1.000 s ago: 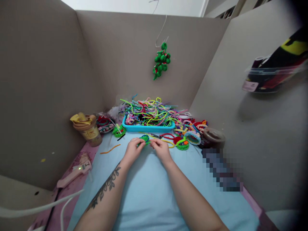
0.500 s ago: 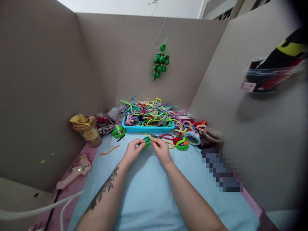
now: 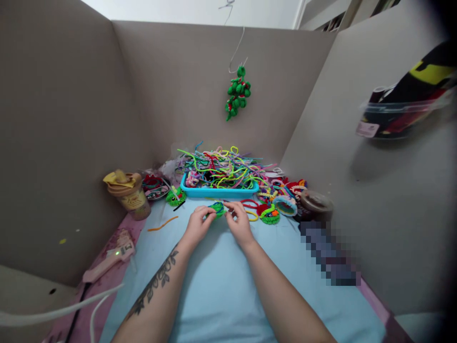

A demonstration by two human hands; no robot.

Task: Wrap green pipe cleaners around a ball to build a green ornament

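Observation:
A small rounded piece of green and blue pipe cleaner (image 3: pixel 217 207) is held just above the blue cloth (image 3: pixel 214 286). My left hand (image 3: pixel 200 223) pinches its left side between thumb and fingers. At its right edge, my right hand (image 3: pixel 238 221) has its index fingertip at the top and its thumb lower down, gripping the rim; the exact contact is too small to make out. Behind my right hand lie a red pipe-cleaner loop (image 3: pixel 250 204) and a yellow loop (image 3: pixel 253 216). A green pipe-cleaner piece with red and orange parts (image 3: pixel 270 216) sits to the right.
A blue tray (image 3: pixel 221 192) heaped with pipe cleaners stands behind my hands. Left are a green pipe-cleaner piece with eyes (image 3: pixel 176 196), an orange strip (image 3: pixel 163 224), a cup (image 3: pixel 134 200) and a glue gun (image 3: pixel 110 262). A lidded container (image 3: pixel 316 202) stands right.
The green and blue piece has turned a little, showing more of its face. My right index finger has lifted to its upper edge, farther from the thumb. My left hand keeps its pinch.

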